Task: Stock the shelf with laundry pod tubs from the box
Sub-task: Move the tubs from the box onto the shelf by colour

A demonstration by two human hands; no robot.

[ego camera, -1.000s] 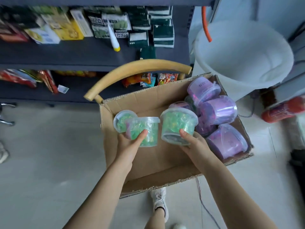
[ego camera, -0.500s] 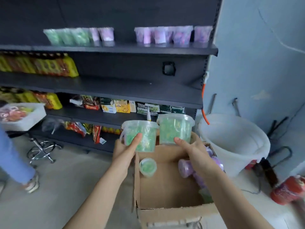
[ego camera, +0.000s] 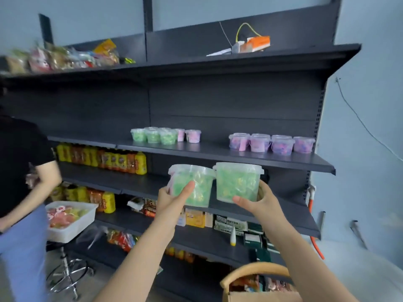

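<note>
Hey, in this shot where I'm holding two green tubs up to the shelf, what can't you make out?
Head view only.
Box: cut off by the bottom edge, contents unseen.
Right hand: fingers mostly hidden behind the right tub; left hand likewise behind the left tub.
Packets on the top shelf: blurred, labels unreadable.
Shelved tubs: too small to read.

A: Can any print be read on the tubs (ego camera: 237, 182) or the bottles (ego camera: 140, 163)?

B: None. The tubs show only blurred labels, and the marks on the bottles and the boxes (ego camera: 231, 224) are too smeared to make out a word or number.
</note>
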